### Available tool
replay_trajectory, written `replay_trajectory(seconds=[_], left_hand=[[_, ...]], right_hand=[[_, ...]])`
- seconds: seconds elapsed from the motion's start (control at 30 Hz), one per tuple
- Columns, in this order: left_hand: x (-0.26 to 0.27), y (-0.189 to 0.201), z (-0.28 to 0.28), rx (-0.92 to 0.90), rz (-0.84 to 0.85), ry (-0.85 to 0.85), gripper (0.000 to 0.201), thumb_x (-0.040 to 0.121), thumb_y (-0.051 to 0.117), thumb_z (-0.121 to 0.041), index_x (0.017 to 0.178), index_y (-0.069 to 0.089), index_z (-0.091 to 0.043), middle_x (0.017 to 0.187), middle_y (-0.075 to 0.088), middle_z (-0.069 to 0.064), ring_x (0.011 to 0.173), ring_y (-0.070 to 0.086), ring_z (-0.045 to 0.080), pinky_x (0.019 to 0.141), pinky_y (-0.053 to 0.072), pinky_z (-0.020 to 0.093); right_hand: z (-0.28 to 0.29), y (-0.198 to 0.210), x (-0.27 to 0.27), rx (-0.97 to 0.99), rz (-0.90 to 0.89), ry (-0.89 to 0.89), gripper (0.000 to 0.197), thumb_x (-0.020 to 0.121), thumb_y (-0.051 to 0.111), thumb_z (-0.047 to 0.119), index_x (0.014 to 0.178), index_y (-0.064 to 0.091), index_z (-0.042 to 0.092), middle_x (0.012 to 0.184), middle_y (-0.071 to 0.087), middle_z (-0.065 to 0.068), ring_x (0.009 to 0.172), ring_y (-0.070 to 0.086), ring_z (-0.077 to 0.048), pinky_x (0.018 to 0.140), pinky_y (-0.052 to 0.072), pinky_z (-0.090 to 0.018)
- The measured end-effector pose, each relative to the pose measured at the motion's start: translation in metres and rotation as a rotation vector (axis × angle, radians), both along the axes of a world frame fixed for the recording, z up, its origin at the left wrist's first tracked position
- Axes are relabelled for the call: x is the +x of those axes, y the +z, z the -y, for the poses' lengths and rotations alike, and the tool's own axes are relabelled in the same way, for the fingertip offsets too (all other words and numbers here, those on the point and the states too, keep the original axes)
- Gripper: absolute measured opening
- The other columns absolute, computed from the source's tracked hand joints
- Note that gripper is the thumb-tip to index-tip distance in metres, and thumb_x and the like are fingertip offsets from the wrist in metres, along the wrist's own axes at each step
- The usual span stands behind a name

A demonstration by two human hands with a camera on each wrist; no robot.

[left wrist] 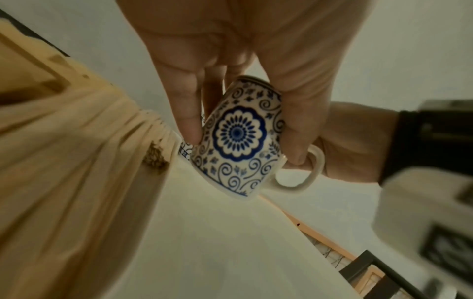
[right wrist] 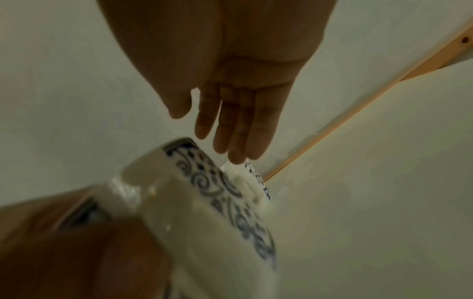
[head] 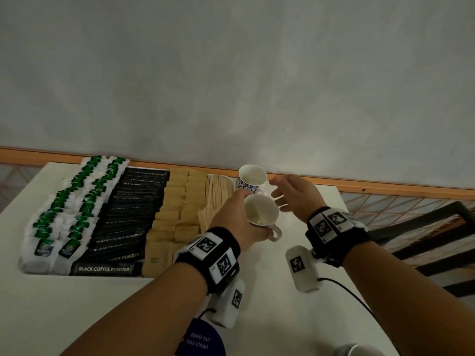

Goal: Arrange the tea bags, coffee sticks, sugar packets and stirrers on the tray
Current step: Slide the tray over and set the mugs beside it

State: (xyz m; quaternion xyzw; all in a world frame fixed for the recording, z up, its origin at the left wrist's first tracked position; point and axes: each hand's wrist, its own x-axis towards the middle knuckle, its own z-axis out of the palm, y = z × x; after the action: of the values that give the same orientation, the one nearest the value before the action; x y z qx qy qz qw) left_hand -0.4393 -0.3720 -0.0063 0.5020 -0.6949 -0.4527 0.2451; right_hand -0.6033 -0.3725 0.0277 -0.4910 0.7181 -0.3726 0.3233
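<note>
A white tray (head: 22, 263) on the table carries rows of green-and-white tea bags (head: 64, 214), black coffee sticks (head: 123, 222), brown sugar packets (head: 174, 214) and wooden stirrers (head: 217, 194). My left hand (head: 250, 217) grips a blue-and-white patterned cup (left wrist: 230, 174) just right of the stirrers, tilted and lifted off the table. A second patterned cup (head: 250, 179) stands behind it near the wall. My right hand (head: 276, 195) hovers open beside that far cup, fingers straight and holding nothing. In the right wrist view the fingertips (right wrist: 238, 157) sit just above the far cup's handle.
The white table (head: 102, 317) runs to a grey wall with a wooden ledge (head: 385, 187). A dark chair frame (head: 437, 240) stands off the table's right edge. A black cable (head: 347, 291) trails from my right wrist. A rounded metallic object (head: 359, 350) shows at the bottom edge.
</note>
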Motion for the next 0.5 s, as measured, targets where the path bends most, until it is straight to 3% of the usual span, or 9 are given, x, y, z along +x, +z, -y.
replay_trajectory(seconds=[0.1, 0.23, 0.37, 0.5], left_hand=[[-0.010, -0.008, 0.003, 0.006, 0.053, -0.015, 0.077, 0.054, 0.089, -0.041, 0.115, 0.043, -0.037, 0.104, 0.057, -0.015, 0.093, 0.057, 0.010, 0.084, 0.052, 0.037], [-0.017, -0.012, 0.009, 0.004, 0.204, -0.032, 0.088, 0.050, 0.089, -0.050, 0.123, 0.043, -0.033, 0.110, 0.060, -0.010, 0.101, 0.058, 0.016, 0.089, 0.051, 0.039], [-0.019, -0.017, 0.017, -0.009, 0.261, -0.002, 0.090, 0.048, 0.089, -0.052, 0.124, 0.044, -0.033, 0.110, 0.061, -0.009, 0.102, 0.059, 0.017, 0.088, 0.051, 0.037], [-0.021, -0.019, 0.022, -0.028, 0.242, 0.020, 0.091, 0.047, 0.090, -0.052, 0.123, 0.044, -0.033, 0.108, 0.061, -0.010, 0.100, 0.059, 0.017, 0.086, 0.052, 0.036]], right_hand=[[0.016, -0.005, -0.012, 0.064, -0.055, -0.041, 0.017, 0.093, 0.053, 0.020, 0.102, 0.067, 0.015, 0.085, 0.067, -0.003, 0.067, 0.062, -0.016, 0.067, 0.054, -0.032], [0.031, -0.015, -0.014, 0.194, -0.260, 0.093, 0.017, 0.083, 0.070, 0.031, 0.098, 0.066, 0.023, 0.085, 0.068, 0.002, 0.073, 0.065, -0.015, 0.072, 0.055, -0.029], [0.038, -0.020, -0.011, 0.204, -0.331, 0.130, 0.010, 0.081, 0.071, 0.033, 0.086, 0.065, 0.027, 0.080, 0.069, 0.001, 0.077, 0.067, -0.017, 0.075, 0.055, -0.029], [0.042, -0.024, -0.016, 0.184, -0.311, 0.104, 0.009, 0.083, 0.070, 0.028, 0.087, 0.072, 0.020, 0.077, 0.071, -0.005, 0.065, 0.063, -0.013, 0.074, 0.055, -0.029]])
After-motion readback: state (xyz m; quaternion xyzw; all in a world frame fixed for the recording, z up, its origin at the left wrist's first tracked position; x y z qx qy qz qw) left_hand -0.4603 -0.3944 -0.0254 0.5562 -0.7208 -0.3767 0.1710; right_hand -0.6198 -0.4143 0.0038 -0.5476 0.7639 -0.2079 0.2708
